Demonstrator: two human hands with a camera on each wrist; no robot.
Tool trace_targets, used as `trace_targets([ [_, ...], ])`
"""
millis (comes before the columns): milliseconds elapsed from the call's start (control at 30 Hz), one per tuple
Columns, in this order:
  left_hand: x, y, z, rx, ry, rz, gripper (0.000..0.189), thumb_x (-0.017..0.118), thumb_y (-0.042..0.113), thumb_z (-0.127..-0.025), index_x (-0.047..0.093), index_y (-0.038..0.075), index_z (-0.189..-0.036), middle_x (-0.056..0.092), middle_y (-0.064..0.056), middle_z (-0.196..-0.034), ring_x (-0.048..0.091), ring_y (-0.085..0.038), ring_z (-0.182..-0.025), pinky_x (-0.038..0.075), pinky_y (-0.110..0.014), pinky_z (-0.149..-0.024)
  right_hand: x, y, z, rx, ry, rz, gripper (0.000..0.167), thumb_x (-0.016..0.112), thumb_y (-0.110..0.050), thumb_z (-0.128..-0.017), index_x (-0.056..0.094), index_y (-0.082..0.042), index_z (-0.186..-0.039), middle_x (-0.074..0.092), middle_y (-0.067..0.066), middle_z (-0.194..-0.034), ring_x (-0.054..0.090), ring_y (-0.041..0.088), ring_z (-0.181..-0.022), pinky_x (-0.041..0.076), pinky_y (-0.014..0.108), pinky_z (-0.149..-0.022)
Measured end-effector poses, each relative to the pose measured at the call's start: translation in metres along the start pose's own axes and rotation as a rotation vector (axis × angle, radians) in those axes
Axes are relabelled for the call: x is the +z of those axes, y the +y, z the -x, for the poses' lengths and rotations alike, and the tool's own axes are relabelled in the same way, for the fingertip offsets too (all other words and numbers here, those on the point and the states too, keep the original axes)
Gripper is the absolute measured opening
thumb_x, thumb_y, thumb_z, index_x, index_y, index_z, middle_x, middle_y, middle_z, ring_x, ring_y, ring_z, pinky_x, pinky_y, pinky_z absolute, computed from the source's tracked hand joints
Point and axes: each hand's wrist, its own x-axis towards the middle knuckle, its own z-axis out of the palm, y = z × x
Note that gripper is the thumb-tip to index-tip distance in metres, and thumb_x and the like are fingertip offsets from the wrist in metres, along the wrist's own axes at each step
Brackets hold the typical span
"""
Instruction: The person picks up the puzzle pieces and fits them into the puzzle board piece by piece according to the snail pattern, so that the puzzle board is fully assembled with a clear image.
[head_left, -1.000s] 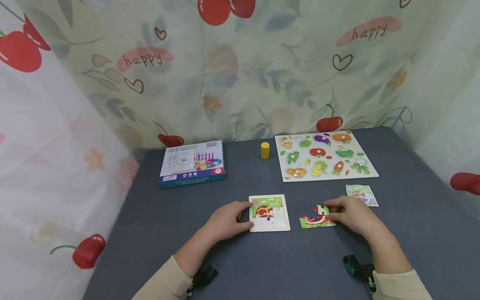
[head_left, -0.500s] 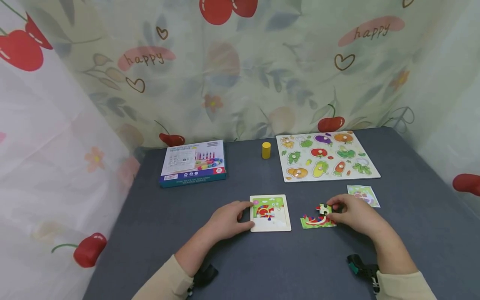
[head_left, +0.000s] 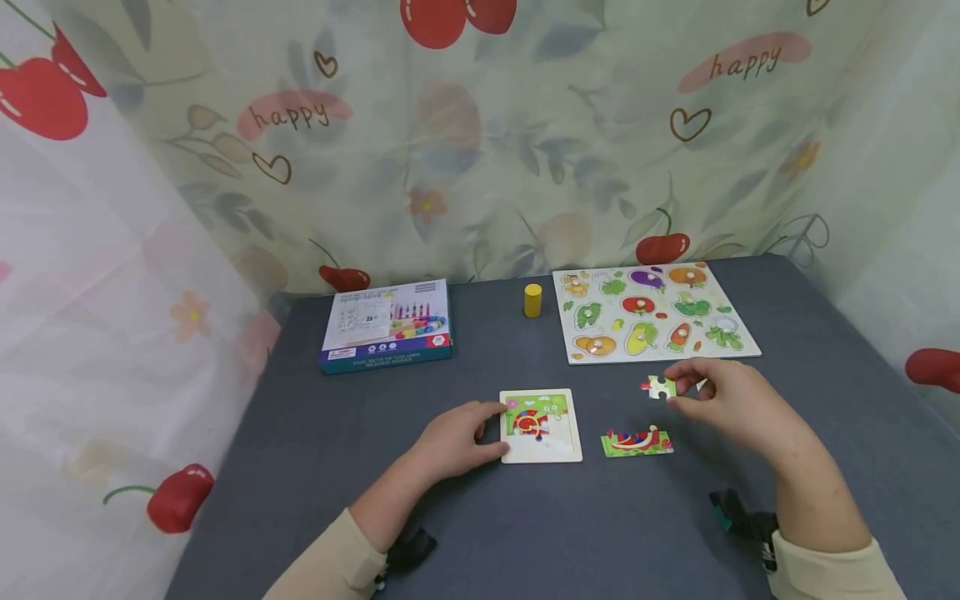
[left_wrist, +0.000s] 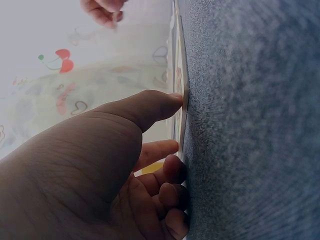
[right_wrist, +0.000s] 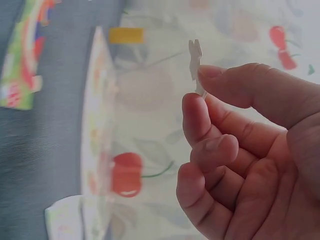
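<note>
Beside the white-framed puzzle tray (head_left: 540, 454), my left hand (head_left: 457, 442) rests its thumb and index finger at the left edge. In the left wrist view, the thumb (left_wrist: 155, 107) touches the rim of that tray, and the other fingers are bent at the table. Part of a colourful picture fills the tray's upper area; its lower area is white. My right hand (head_left: 723, 404) pinches a small jigsaw piece (head_left: 658, 387) between thumb and fingers, raised above the table. The right wrist view shows this piece (right_wrist: 194, 60) edge-on. Below lie green-and-red puzzle pieces (head_left: 637, 443).
A vegetable peg puzzle board (head_left: 656, 312) lies at the back right, with a yellow cylinder (head_left: 532, 301) upright to its left. At the back left is a flat box (head_left: 386, 325). A patterned curtain (head_left: 480, 167) stands behind the dark table (head_left: 525, 533).
My right hand has lifted the jigsaw piece up and away from the pieces below it. It now covers the small picture card at the right. The left hand and tray stay in place.
</note>
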Motion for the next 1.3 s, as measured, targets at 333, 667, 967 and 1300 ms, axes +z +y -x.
trace_targets([
  [333,0.000,0.001,-0.001,-0.001,0.003,0.001,0.063,0.074,0.046,-0.092,0.058,0.020,-0.146,0.050,0.003,-0.080,0.047,-0.012,-0.068,0.034,-0.029,-0.059,-0.006,-0.031,-0.002,-0.092,0.050,-0.008,0.027,0.079,-0.020,-0.091,0.071,-0.008,-0.113,0.060,0.001,-0.090,0.050,0.017,-0.069,0.043,0.029,-0.058],
  [667,-0.001,0.002,0.000,-0.012,0.002,0.005,0.063,0.074,0.046,-0.092,0.058,0.022,-0.147,0.051,0.003,-0.082,0.049,-0.013,-0.070,0.036,-0.030,-0.060,0.016,-0.054,-0.016,-0.125,0.010,-0.041,0.027,0.081,-0.017,-0.089,0.072,-0.008,-0.113,0.063,-0.001,-0.088,0.049,0.018,-0.065,0.040,0.030,-0.057],
  [967,0.000,0.001,-0.001,-0.014,-0.005,-0.004,0.063,0.074,0.046,-0.091,0.058,0.022,-0.147,0.051,0.003,-0.081,0.049,-0.013,-0.071,0.036,-0.030,-0.061,0.046,-0.057,-0.031,-0.135,-0.055,-0.050,0.026,0.082,-0.012,-0.087,0.074,-0.008,-0.112,0.063,-0.002,-0.087,0.050,0.020,-0.066,0.042,0.030,-0.058],
  [1300,0.000,0.001,-0.001,-0.019,-0.005,-0.004,0.063,0.074,0.046,-0.091,0.058,0.022,-0.147,0.051,0.003,-0.081,0.049,-0.013,-0.071,0.035,-0.030,-0.060,0.073,-0.056,-0.041,-0.143,-0.115,-0.070,0.027,0.082,-0.010,-0.087,0.074,-0.007,-0.113,0.063,-0.003,-0.088,0.050,0.018,-0.062,0.042,0.030,-0.057],
])
